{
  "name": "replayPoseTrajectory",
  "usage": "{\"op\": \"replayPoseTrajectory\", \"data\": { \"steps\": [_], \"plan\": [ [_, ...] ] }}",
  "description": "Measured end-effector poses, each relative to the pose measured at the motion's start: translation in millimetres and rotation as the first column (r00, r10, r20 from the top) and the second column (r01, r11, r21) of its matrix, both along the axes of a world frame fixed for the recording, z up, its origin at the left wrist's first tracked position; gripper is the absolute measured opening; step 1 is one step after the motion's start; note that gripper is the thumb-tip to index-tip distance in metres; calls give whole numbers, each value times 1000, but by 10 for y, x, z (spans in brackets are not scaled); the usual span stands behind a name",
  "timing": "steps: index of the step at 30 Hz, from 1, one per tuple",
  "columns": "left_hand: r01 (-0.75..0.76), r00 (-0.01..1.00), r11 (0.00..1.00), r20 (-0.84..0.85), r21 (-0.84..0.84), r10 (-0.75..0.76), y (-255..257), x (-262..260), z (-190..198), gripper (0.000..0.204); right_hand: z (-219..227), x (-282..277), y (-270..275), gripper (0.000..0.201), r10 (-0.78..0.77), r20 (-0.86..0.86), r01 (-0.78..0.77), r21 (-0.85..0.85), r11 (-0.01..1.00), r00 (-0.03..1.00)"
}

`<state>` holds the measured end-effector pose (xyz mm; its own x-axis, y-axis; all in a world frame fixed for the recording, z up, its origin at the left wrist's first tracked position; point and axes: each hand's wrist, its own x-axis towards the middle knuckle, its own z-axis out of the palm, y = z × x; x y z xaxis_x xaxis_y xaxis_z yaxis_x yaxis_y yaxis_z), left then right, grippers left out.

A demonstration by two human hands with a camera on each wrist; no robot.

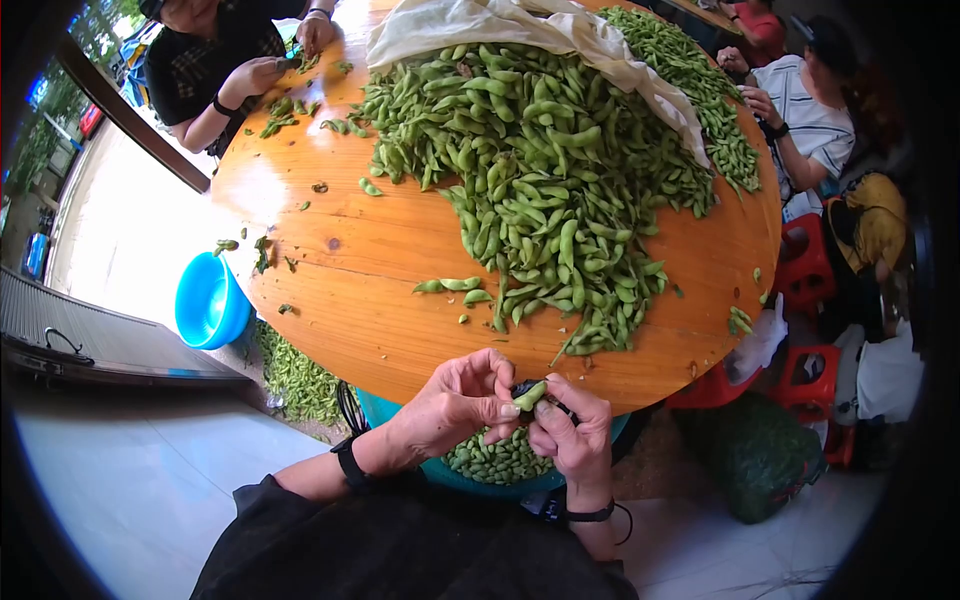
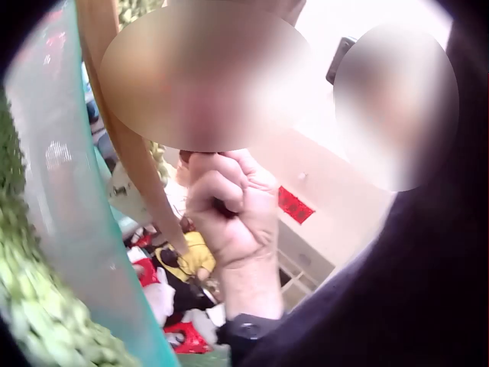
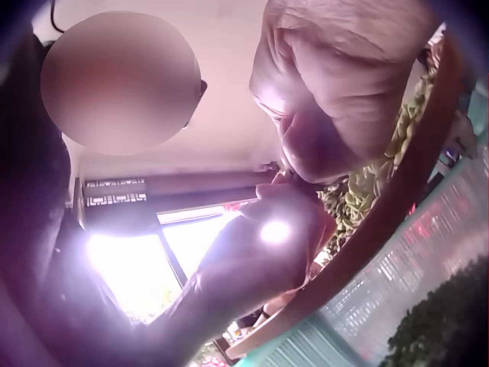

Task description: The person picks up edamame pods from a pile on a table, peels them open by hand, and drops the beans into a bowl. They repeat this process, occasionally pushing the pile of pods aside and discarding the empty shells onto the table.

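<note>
In the head view a green edamame pod point(image 1: 530, 396) is held between both hands, over the near edge of the table. My left hand point(image 1: 450, 405) pinches one end with thumb and fingertips. The other end is gripped by my right hand point(image 1: 575, 430), its thumb pressed along the pod. Something small and dark shows at the fingertips behind the pod. Below the hands, a teal basket point(image 1: 437, 472) contains many shelled beans point(image 1: 497, 458). The right hand point(image 2: 233, 202) appears with curled fingers in the left wrist view. Both hands meet in the right wrist view, the pod hidden there.
A big heap of pods point(image 1: 545, 180) covers much of the round wooden table point(image 1: 350, 260), with a pale cloth point(image 1: 480, 28) over its back. A blue basin point(image 1: 212, 300) stands left, near pods on the floor point(image 1: 300, 375). Other people sit around the table; red stools point(image 1: 803, 262) stand right.
</note>
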<state>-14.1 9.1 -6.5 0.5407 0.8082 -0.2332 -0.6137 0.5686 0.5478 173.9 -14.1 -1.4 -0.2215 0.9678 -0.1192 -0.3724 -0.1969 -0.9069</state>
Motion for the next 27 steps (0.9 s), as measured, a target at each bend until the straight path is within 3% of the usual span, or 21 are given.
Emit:
{"op": "replayPoseTrajectory", "data": {
  "steps": [1, 3, 5, 6, 7, 9, 10, 12, 16, 20, 22, 23, 24, 25, 26, 27],
  "plan": [
    [28, 999, 999, 34, -34, -27, 17, -4, -5, 23, -19, 11, -1, 14, 4, -176, -23, -105, 994, 984],
    [55, 996, 996, 68, -67, -51, 18, 3, 15, 23, 26, 44, 25, 14, 32, -76, -41, -122, 992, 997],
    [29, 972, 992, -236, 120, 0, 11, 48, 63, 23, 94, 54, 70, 14, 57, 26, -53, -138, 989, 998],
    [30, 972, 992, -235, 120, -1, 9, 55, 55, 23, 131, 56, 92, 14, 41, 344, -76, 88, 993, 938],
    [86, 911, 973, -413, 213, 10, 1, 61, 42, 22, 164, 58, 98, 15, -47, 615, -169, 288, 943, 787],
    [223, 738, 910, -671, 350, 77, 0, 54, 65, 21, 242, 16, 81, 15, -109, 674, -181, 345, 921, 730],
    [222, 737, 910, -672, 350, 78, 2, 49, 101, 21, 258, -1, 79, 16, -181, 720, -193, 404, 894, 670],
    [385, 553, 702, -759, 600, 345, 5, 49, 161, 22, 232, 14, 81, 16, -176, 715, -198, 407, 892, 676],
    [521, 508, 585, -777, 622, 373, 19, 22, 181, 21, 203, 32, 80, 16, -169, 709, -216, 419, 882, 684],
    [539, 550, 589, -781, 603, 296, 70, -26, 186, 25, 187, 52, 87, 15, -185, 710, -210, 430, 878, 679],
    [430, 696, 758, -715, 490, 67, 91, -41, 212, 31, 194, 0, 66, 16, -244, 721, -177, 454, 873, 648],
    [430, 696, 759, -715, 489, 67, 90, -30, 207, 31, 194, -44, 48, 17, -301, 730, -144, 478, 866, 613],
    [347, 758, 865, -651, 362, -32, 86, -3, 198, 33, 185, -97, 22, 17, -300, 730, -144, 478, 866, 614],
    [273, 818, 939, -564, 209, -112, 80, 29, 189, 36, 166, -163, -13, 19, -373, 748, -114, 509, 853, 549],
    [272, 819, 939, -563, 209, -112, 65, 62, 182, 36, 140, -231, -43, 20, -441, 759, -87, 541, 837, 479],
    [175, 871, 975, -484, 140, -87, 36, 99, 174, 36, 80, -300, -61, 21, -490, 748, -62, 573, 817, 446]
  ]
}}
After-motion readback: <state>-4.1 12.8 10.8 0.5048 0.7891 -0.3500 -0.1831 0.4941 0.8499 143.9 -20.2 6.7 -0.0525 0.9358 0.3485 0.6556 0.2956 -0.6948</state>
